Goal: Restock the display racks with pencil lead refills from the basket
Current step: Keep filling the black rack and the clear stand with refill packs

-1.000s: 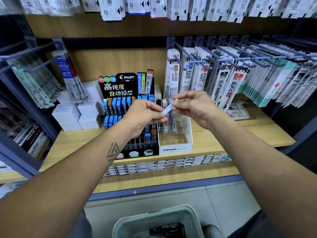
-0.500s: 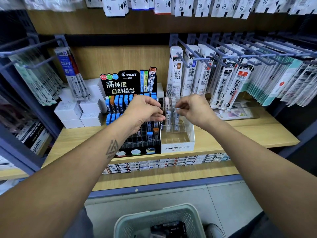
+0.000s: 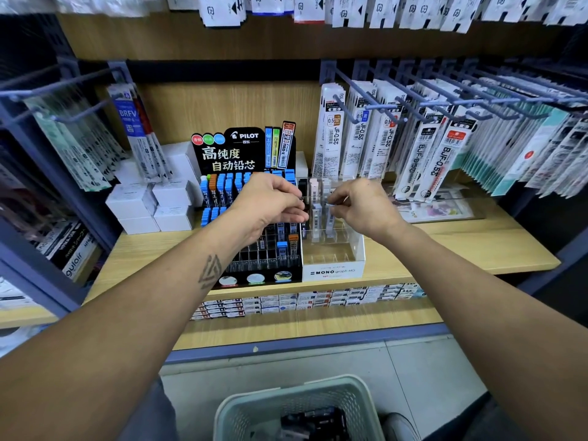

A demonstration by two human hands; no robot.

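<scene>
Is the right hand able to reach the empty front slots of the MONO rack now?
Probably yes. The right hand hovers over the MONO rack, and nothing covers its open front slots just below.

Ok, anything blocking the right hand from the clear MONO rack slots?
Nothing visible. The right hand hangs directly over the MONO rack, fingertips at the refills already standing there; the front slots are open. The left hand stays beside it.

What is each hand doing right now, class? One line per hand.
Left hand: fingers curled over the Pilot rack; whether it holds anything cannot be told.
Right hand: fingers pinching a lead refill case in the MONO rack.
</scene>
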